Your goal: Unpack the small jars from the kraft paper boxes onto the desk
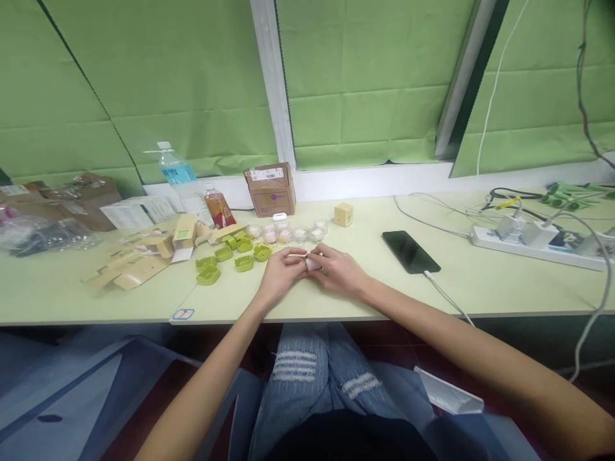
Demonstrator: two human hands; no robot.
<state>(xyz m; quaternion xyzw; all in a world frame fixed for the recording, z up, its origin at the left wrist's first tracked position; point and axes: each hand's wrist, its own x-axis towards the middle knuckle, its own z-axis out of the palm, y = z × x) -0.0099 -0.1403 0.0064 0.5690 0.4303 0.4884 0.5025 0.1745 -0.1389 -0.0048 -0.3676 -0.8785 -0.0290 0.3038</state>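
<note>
My left hand (284, 272) and my right hand (339, 270) meet over the near part of the table. Between their fingertips is a small whitish piece (312, 263), mostly covered, so its kind does not show. Both hands have their fingers closed around it. Just beyond them stands a group of small clear round containers (300, 235) with pale contents. To the left of my left hand lie several green cup-like holders (243, 262). A small closed cardboard box (343, 215) stands behind my right hand.
Flattened cardboard boxes (139, 267) lie at the left. Behind them are a water bottle (177, 173), a drink bottle (220, 208) and a brown carton (271, 190). At right are a phone (410, 251) on a cable and a white power strip (538, 251) with plugs.
</note>
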